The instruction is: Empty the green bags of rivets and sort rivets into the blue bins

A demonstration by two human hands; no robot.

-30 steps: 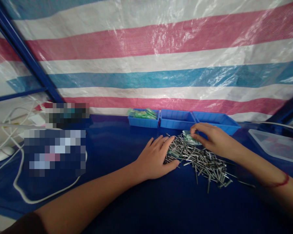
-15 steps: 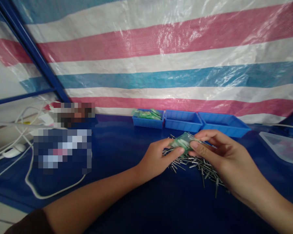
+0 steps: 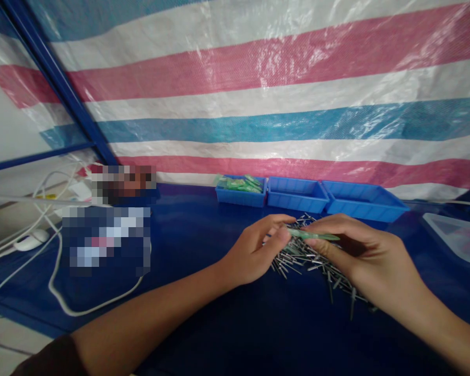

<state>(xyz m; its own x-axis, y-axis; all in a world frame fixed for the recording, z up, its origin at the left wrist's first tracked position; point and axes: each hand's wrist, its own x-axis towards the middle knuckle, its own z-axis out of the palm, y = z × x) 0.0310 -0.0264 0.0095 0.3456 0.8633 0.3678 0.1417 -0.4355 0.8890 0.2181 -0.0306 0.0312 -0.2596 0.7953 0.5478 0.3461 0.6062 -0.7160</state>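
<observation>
Pinched between both hands is a small green plastic bag (image 3: 309,234), now seen nearly edge-on and flattened. My left hand (image 3: 258,248) grips its left end with thumb and fingers closed. My right hand (image 3: 360,250) grips its right part, the thumb beneath and the fingers above. Under the hands lies a loose pile of metal blind rivets (image 3: 293,258), partly hidden by the fingers. Beyond the hands, a blue bin (image 3: 241,198) holds several similar green bags.
Right of the filled bin are a second blue bin (image 3: 297,196) and a third blue bin (image 3: 366,203). A clear plastic container (image 3: 458,240) stands at the right. On the left, white cables (image 3: 97,310) and a white mouse (image 3: 31,239) lie on the blue table (image 3: 188,230). A striped sheet (image 3: 235,125) hangs behind.
The green bag has turned from showing its broad face to nearly edge-on and is flatter. Both hands still hold it, and the fingers have shifted slightly. The view has moved a little.
</observation>
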